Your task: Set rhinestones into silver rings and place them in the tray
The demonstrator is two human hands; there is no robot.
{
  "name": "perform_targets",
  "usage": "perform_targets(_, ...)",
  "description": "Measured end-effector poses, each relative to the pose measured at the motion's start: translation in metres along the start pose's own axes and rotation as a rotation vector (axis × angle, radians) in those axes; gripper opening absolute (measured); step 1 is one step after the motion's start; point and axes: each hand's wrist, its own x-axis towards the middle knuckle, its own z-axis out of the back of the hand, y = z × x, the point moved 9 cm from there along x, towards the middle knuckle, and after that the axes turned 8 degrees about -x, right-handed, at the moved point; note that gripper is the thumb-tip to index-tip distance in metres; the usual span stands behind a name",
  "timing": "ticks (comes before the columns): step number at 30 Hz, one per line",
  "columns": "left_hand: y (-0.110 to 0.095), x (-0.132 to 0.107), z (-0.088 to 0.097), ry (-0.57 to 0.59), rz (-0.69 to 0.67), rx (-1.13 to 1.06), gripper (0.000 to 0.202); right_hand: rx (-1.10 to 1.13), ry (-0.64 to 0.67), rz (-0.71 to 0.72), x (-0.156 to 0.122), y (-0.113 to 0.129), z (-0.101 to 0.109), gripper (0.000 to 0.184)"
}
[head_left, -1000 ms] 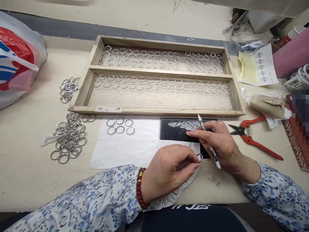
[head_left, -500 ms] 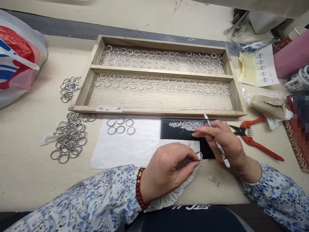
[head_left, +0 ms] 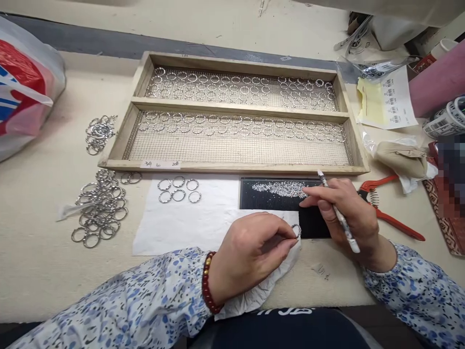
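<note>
My left hand (head_left: 250, 254) pinches a small silver ring (head_left: 297, 230) between thumb and fingertips, over white paper (head_left: 189, 218) at the near table edge. My right hand (head_left: 345, 211) holds a thin white pen-like tool (head_left: 339, 215), its tip pointing up and away, with the forefinger stretched toward the tiny stones (head_left: 279, 188) on a black tray (head_left: 276, 198). Several finished rings (head_left: 178, 190) lie on the paper. A wooden mesh tray (head_left: 236, 167) behind holds rows of rings.
Loose piles of metal rings (head_left: 100, 208) lie at the left, with a plastic bag (head_left: 25, 87) beyond. Red snips (head_left: 388, 213) lie right of my right hand. Labels, a cloth bundle (head_left: 403, 160) and tape rolls (head_left: 446, 118) crowd the far right.
My right hand with the tool has slid to the right along the black tray. The left hand has stayed put with the ring.
</note>
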Motion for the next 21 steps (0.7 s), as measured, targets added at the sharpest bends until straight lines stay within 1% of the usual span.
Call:
perform_targets(2,0.002,0.001,0.002,-0.020,0.033,-0.005,0.005,0.123,0.001,-0.023,0.000,0.000,-0.001,0.033)
perform_targets(4,0.007,0.001,0.006,-0.064,0.094,-0.023,0.005,0.239,0.000,-0.045,0.002,0.001,-0.004,0.033)
perform_targets(6,0.013,-0.001,0.011,-0.123,0.164,-0.055,0.005,0.286,-0.024,-0.078,0.004,0.000,-0.006,0.030)
perform_targets(8,0.018,-0.002,0.013,-0.162,0.204,-0.091,0.006,0.283,-0.059,-0.115,0.006,-0.002,-0.007,0.026)
perform_targets(13,0.026,-0.004,0.011,-0.164,0.220,-0.142,0.007,0.275,-0.088,-0.148,0.007,-0.005,-0.014,0.013)
perform_targets(16,0.030,-0.005,0.010,-0.166,0.238,-0.158,0.004,0.281,-0.074,-0.147,0.007,-0.007,-0.018,0.011)
perform_targets(21,0.030,-0.004,0.012,-0.168,0.263,-0.119,0.004,0.274,-0.048,-0.141,0.007,-0.007,-0.020,0.011)
